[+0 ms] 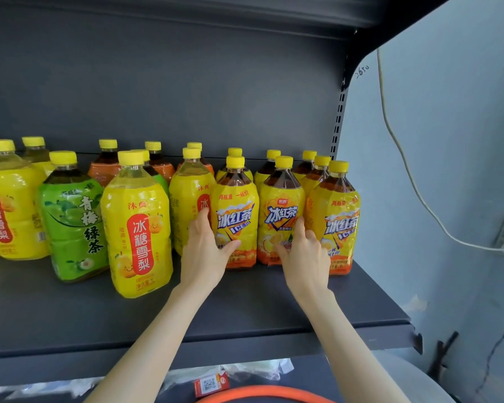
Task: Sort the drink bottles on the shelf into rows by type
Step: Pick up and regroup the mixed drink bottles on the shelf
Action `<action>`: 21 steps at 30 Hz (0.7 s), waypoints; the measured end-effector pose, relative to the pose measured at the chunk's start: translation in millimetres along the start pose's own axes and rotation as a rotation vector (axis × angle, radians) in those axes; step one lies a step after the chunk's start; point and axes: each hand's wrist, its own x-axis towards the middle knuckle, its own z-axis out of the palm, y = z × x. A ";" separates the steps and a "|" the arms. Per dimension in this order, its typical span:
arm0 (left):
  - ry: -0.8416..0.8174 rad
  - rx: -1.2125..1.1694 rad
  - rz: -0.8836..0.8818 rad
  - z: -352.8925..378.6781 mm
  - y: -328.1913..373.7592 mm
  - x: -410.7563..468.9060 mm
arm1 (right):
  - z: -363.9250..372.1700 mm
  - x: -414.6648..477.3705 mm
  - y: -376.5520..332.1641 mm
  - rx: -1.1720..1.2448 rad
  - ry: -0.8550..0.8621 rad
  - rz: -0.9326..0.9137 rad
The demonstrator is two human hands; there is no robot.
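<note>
Both forearms reach up over the dark shelf (pixel 70 315), well to the right of the green plum tea bottle (pixel 73 219). The left hand (pixel 204 248) grips the nearer iced black tea bottle (pixel 236 205), its fingers curled round the bottle's left side and its thumb across the label. The right hand (pixel 303 251) grips the next iced black tea bottle (pixel 281 207), farther right, the same way, with its fingers on the right side.

Upright iced-tea bottles (pixel 234 216) in rows, right — pear-drink bottles (pixel 137 228), green-tea bottle (pixel 73 222) mixed leftward
</note>
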 end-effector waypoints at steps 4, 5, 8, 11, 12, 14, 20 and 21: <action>0.011 0.132 0.260 -10.8 5.3 12.3 | -10.2 12.8 -2.3 -0.102 0.264 -0.248; -0.027 0.170 0.302 -13.0 7.3 16.1 | -11.9 19.6 -1.6 -0.177 0.278 -0.302; -0.110 0.215 0.332 -15.3 11.7 21.0 | -17.1 33.7 -1.1 -0.341 0.238 -0.366; -0.117 0.195 0.342 -14.2 12.5 22.0 | -14.7 39.5 3.6 -0.420 0.246 -0.350; -0.123 0.183 0.343 -13.9 12.0 23.3 | -13.9 40.6 4.8 -0.416 0.257 -0.346; -0.136 0.175 0.346 -13.2 10.6 28.0 | -13.9 44.1 5.9 -0.402 0.294 -0.356; -0.082 0.438 0.404 -7.9 9.2 39.7 | -8.6 53.4 1.2 -0.468 0.288 -0.361; -0.068 0.489 0.419 -6.7 8.1 42.0 | -7.3 55.0 0.4 -0.488 0.281 -0.365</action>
